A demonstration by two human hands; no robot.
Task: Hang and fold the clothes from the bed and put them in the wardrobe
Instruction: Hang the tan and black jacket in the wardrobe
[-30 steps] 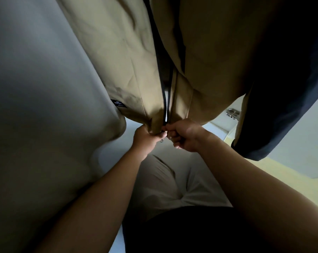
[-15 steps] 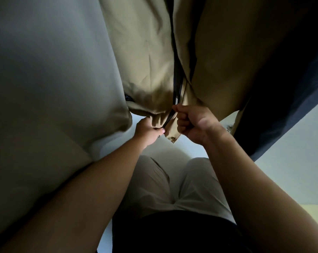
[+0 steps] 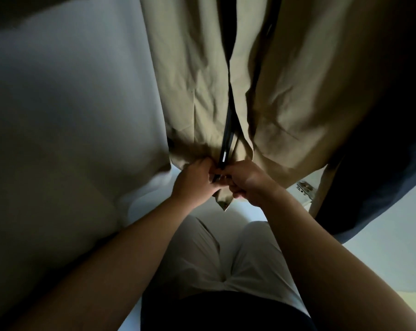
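A khaki jacket (image 3: 297,96) hangs in front of me, its front open along a dark zipper (image 3: 227,142). My left hand (image 3: 195,180) pinches the bottom hem of the jacket's left panel. Right beside it, my right hand (image 3: 247,182) grips the bottom of the right panel at the zipper's lower end. Both hands touch each other under the hem. A small corner of khaki cloth (image 3: 223,203) pokes out below them. The hanger is out of view.
A pale grey garment (image 3: 71,115) hangs close on the left. A dark navy garment (image 3: 381,187) hangs on the right. Behind it a metal door handle (image 3: 305,187) shows against a white surface. My beige trousers (image 3: 226,254) fill the lower middle.
The view has tilted so the jacket sits more central. My hands have dropped back to the hem's bottom end and closed together at the zipper's base.
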